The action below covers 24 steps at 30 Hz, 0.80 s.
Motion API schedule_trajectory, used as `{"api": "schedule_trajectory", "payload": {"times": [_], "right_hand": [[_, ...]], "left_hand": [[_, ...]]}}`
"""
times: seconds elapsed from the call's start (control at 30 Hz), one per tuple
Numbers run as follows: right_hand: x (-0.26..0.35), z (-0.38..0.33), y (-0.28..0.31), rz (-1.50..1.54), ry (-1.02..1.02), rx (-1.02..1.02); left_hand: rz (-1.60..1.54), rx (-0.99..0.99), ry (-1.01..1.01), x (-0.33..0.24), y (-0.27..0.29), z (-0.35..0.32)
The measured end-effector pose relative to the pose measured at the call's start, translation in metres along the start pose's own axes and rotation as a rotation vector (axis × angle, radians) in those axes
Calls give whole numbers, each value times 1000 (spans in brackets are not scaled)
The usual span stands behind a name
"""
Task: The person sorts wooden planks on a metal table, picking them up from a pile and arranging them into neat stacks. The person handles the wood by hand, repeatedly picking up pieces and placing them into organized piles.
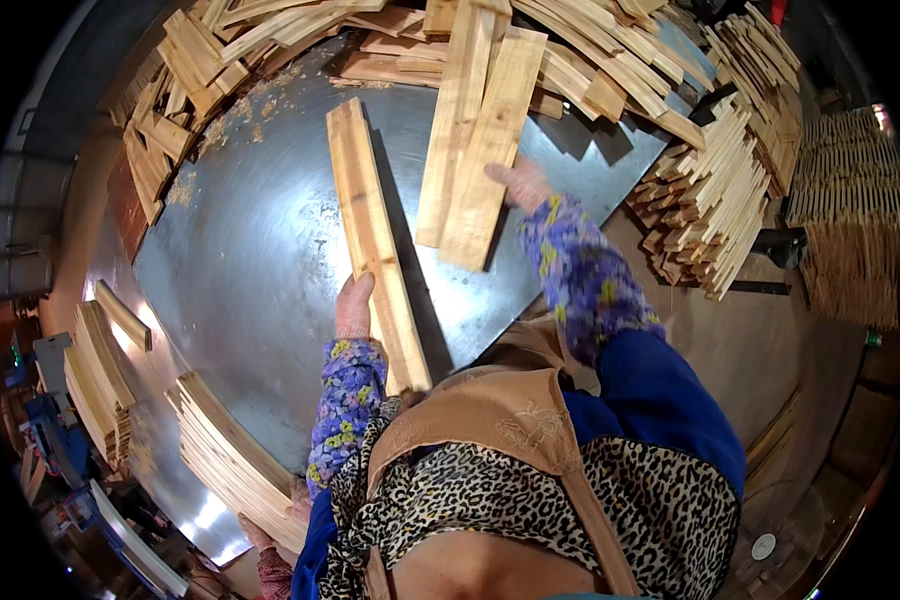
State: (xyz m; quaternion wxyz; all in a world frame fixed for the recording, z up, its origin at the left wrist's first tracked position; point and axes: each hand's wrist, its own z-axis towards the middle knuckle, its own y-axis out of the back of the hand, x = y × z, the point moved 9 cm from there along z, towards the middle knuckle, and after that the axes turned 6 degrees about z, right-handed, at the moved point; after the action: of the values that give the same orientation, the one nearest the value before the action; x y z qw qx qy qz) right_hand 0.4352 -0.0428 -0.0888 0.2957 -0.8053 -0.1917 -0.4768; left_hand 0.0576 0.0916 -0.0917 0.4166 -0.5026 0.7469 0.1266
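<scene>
My left hand point(354, 305) grips a long wooden board point(368, 225) by its left edge, the thumb lying on top. This board slants over the metal tabletop point(260, 220), its near end close to my apron. Farther right, my right hand point(522, 184) has hold of the right edge of a second board point(495, 150), its thumb on the upper face and its other fingers mostly hidden. That second board partly overlaps another long board point(448, 150) to its left. Both sleeves are floral.
Loose boards point(290, 30) are heaped along the table's far edge, with wood shavings point(255, 110). At right stand bundled sticks point(705, 190) and a tall stack of slats point(855, 220). Another person's hand point(257, 532) is beside a board stack point(230, 450) at lower left.
</scene>
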Motion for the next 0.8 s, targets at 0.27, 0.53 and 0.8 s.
{"api": "schedule_trajectory", "payload": {"times": [0.27,0.53,0.8], "right_hand": [[13,-159,-158,-1093,109,147],[18,-105,-185,-1462,109,32],[-26,-16,-56,-271,-22,-303]], "left_hand": [[-482,183,240,57,20,-37],[-760,305,156,46,4,-56],[-892,264,176,65,16,-47]]}}
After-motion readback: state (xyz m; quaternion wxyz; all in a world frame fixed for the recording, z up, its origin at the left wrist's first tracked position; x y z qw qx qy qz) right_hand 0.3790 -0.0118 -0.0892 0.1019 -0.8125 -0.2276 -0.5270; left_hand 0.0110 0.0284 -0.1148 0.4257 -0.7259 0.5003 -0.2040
